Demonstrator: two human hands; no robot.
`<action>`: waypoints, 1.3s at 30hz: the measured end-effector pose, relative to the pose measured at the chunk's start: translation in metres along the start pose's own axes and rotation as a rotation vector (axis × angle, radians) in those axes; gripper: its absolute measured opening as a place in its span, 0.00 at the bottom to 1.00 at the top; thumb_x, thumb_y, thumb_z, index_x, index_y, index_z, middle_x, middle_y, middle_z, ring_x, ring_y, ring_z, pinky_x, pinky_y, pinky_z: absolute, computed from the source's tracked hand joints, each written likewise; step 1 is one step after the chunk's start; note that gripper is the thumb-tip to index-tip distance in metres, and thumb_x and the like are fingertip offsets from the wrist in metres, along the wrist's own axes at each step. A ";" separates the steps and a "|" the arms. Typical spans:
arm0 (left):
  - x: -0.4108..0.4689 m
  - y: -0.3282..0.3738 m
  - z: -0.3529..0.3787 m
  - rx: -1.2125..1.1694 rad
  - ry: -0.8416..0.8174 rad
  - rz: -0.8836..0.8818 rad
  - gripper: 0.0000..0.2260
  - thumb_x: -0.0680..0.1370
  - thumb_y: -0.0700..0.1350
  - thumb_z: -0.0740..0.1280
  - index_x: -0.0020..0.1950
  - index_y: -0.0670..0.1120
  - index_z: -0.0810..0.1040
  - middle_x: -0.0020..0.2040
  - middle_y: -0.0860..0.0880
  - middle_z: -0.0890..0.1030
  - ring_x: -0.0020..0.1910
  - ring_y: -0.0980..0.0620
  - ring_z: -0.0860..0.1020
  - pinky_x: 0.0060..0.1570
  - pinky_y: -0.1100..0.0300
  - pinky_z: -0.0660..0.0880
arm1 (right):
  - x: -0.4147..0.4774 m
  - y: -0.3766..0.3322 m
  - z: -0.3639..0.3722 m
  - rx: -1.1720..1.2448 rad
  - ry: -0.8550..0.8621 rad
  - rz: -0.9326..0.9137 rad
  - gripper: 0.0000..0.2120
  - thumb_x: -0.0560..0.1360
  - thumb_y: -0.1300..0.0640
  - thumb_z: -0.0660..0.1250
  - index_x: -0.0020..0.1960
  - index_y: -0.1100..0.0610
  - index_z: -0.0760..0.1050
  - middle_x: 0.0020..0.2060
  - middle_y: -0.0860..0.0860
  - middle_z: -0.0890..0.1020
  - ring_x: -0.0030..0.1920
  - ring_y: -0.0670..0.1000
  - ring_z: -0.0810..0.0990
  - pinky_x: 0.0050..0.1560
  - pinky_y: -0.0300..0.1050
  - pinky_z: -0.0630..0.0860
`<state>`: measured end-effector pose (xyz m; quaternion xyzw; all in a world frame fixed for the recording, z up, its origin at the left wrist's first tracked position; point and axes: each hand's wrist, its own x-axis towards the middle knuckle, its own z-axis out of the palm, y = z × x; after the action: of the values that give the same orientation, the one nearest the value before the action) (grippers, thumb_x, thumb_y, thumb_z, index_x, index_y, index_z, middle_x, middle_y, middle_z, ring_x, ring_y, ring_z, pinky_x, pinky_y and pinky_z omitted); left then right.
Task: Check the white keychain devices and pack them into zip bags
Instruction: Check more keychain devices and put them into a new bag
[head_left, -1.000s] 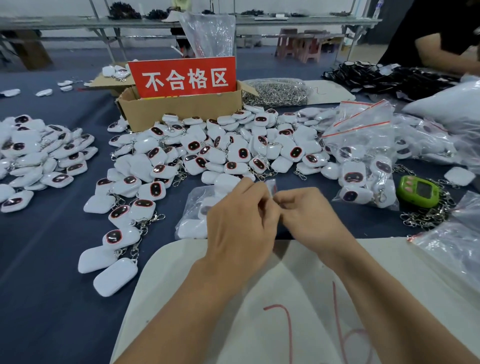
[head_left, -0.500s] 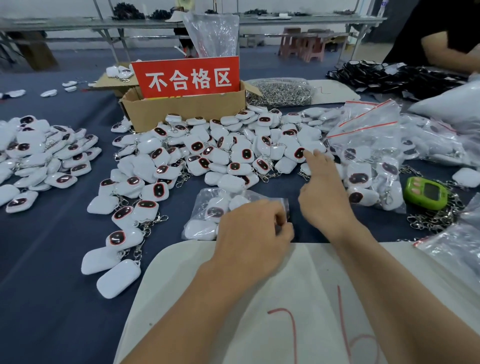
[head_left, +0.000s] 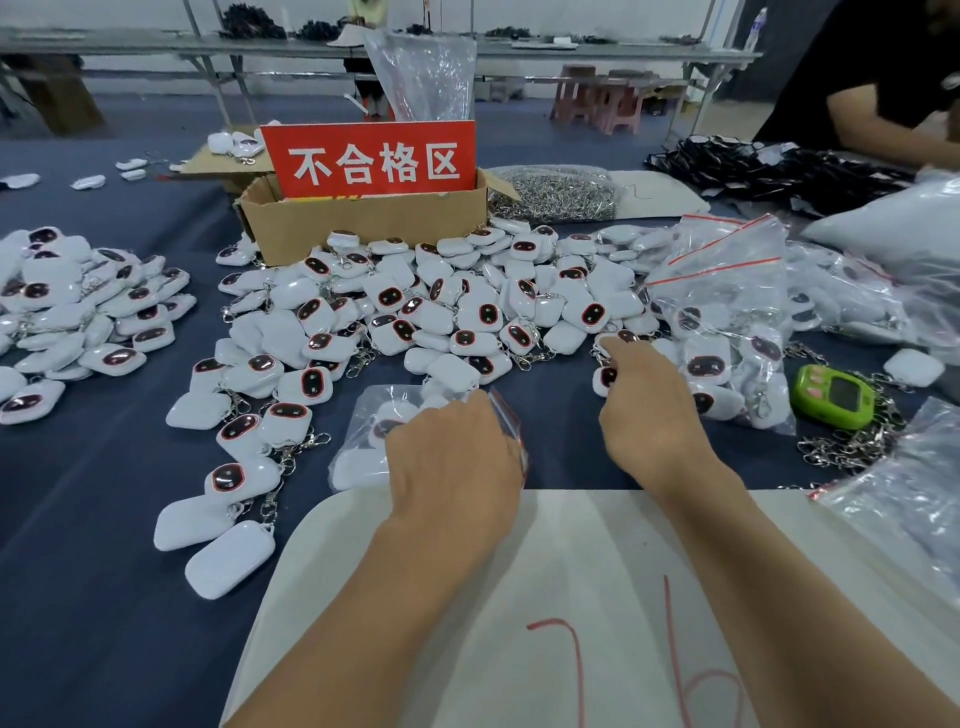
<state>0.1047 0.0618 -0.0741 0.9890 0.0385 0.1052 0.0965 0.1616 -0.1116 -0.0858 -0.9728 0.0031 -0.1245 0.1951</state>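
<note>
Change since the earlier frames: the right hand (head_left: 652, 415) has left the bag mouth, where both hands met, and gone out to the near edge of the loose heap; the left hand (head_left: 452, 462) has stayed on the zip bag (head_left: 358, 457). Item 1, zip bag: clear film with a red zip strip, several white devices already inside. It lies on the bench (head_left: 78, 519) under and left of the left fingers (head_left: 462, 415), which curl down over its mouth end and hold it. Item 2, white keychain devices (head_left: 441, 312): a loose heap just beyond both hands, faces up and down, clasps tangled among them. The right fingers (head_left: 618, 353) lie on the nearest ones, but whether they have pinched one cannot be told, as the back of the hand hides it. Handling, by judgement: each device is light, hard-shelled, smooth and likely slippery; take it across the shell's edges and lift clear so its clasp does not drag a neighbour. The bag is limp and slick; hold it at the stiffer zip strip. Also present: cardboard box (head_left: 363, 228) with red sign (head_left: 369, 161) beyond the heap; packed bags (head_left: 727, 312) and a green device (head_left: 834, 397) right of the right fingers; cream sheet (head_left: 571, 571) beneath the forearms.
</note>
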 end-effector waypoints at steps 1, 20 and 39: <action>0.001 -0.001 0.001 0.002 -0.005 -0.006 0.04 0.81 0.50 0.62 0.48 0.53 0.69 0.43 0.51 0.79 0.43 0.47 0.74 0.39 0.55 0.59 | -0.001 0.001 -0.001 -0.066 -0.017 -0.023 0.22 0.72 0.70 0.60 0.62 0.55 0.74 0.57 0.54 0.78 0.57 0.60 0.74 0.55 0.50 0.66; 0.010 -0.012 0.017 -0.569 -0.143 0.248 0.30 0.73 0.36 0.68 0.71 0.63 0.75 0.46 0.63 0.82 0.39 0.69 0.74 0.42 0.73 0.68 | -0.021 0.002 -0.003 0.105 -0.117 0.097 0.15 0.83 0.57 0.61 0.69 0.56 0.74 0.58 0.53 0.74 0.55 0.59 0.77 0.53 0.51 0.72; 0.008 0.006 0.004 -1.198 0.027 0.029 0.10 0.74 0.52 0.70 0.48 0.68 0.85 0.43 0.59 0.87 0.43 0.59 0.84 0.46 0.65 0.79 | -0.041 -0.032 -0.020 1.260 -0.241 0.137 0.17 0.80 0.64 0.63 0.40 0.50 0.84 0.32 0.52 0.82 0.25 0.53 0.76 0.26 0.39 0.66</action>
<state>0.1135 0.0561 -0.0756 0.7614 -0.0398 0.1227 0.6353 0.1159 -0.0874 -0.0654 -0.6765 -0.0306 0.0205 0.7356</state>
